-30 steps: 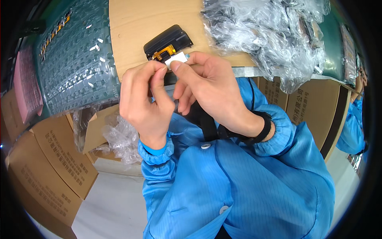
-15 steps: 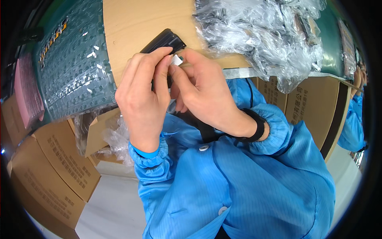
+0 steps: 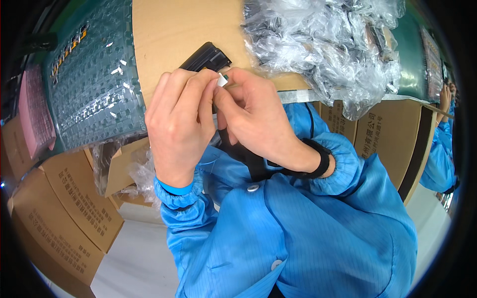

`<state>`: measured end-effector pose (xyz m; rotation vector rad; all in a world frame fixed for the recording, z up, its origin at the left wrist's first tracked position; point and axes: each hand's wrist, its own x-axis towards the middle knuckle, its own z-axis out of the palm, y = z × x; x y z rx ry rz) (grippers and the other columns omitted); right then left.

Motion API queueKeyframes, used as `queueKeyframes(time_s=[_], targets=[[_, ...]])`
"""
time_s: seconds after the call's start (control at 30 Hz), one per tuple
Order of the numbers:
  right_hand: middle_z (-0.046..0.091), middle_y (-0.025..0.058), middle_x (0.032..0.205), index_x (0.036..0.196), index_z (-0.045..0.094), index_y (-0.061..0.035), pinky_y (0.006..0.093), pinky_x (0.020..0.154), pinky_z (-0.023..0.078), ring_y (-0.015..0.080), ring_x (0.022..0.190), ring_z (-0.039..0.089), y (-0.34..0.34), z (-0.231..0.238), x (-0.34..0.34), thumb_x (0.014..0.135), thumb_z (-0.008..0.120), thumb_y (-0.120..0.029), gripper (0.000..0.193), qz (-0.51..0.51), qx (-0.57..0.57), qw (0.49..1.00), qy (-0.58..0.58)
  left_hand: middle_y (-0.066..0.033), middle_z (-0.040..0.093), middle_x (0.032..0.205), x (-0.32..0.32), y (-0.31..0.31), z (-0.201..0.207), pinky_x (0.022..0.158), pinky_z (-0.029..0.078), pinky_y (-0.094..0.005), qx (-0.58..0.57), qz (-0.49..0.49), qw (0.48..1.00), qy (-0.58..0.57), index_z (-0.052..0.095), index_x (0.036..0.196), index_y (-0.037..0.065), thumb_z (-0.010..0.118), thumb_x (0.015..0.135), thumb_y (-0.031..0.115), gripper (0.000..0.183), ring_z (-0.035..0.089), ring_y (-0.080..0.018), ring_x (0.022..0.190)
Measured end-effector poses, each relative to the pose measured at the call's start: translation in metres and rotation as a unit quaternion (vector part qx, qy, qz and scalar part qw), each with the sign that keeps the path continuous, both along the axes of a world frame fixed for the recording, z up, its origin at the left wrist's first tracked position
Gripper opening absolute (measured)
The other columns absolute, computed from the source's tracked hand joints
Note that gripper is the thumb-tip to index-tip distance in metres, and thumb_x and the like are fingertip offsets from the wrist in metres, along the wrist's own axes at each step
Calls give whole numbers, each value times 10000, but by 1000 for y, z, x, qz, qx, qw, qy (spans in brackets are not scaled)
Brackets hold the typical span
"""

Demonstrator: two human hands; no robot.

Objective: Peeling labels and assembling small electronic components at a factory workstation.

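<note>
My left hand (image 3: pixel 179 107) and my right hand (image 3: pixel 251 107) meet over the near edge of the tan board (image 3: pixel 174 25). Thumbs and forefingers close from both sides on a small white piece (image 3: pixel 222 80), which looks like a label or tab. A speck of green shows beside it, at my right fingertips. Just beyond the fingers is a black plastic part (image 3: pixel 207 56), long and ribbed, its near side covered by my left hand. Whether the curled lower fingers hold anything more is hidden.
Clear plastic bags with dark parts (image 3: pixel 328 44) are heaped at the right. A clear moulded tray (image 3: pixel 94 84) lies left of the board, past it a pink stack (image 3: pixel 36 111). Cardboard boxes (image 3: pixel 64 218) stand below left and right. Another person's blue sleeve (image 3: pixel 437 156) shows far right.
Both hands have come slightly nearer to me with the white piece still pinched. More of the black part shows beyond my fingers.
</note>
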<state>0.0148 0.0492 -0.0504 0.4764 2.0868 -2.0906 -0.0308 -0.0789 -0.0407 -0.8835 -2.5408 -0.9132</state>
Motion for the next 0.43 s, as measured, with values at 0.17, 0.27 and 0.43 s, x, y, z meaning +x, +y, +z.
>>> queueKeyframes(time_s=[0.17,0.27,0.43], targets=[[583,162,566,844,548,59,386,447,404,241,468,575,-1,-4,5,921,565,-73,153,-14,3,1000,19,-117,621,818,6,-2,1,676,491,-339,22,-10,999,-47,642,888,-13,686,794,-81,124,602,-283,748],[584,149,551,837,542,48,355,413,398,207,436,571,1,4,-2,942,568,-83,170,-13,-60,998,-20,-122,617,819,9,-6,5,675,487,-330,42,17,997,-61,634,881,-26,669,801,-95,113,609,-274,753],[593,54,545,825,553,12,288,384,412,107,409,552,4,1,-1,966,595,-115,194,-6,-72,995,-64,-117,670,933,31,-45,16,728,515,-287,151,90,978,-111,667,942,-13,654,849,-52,101,635,-233,802]])
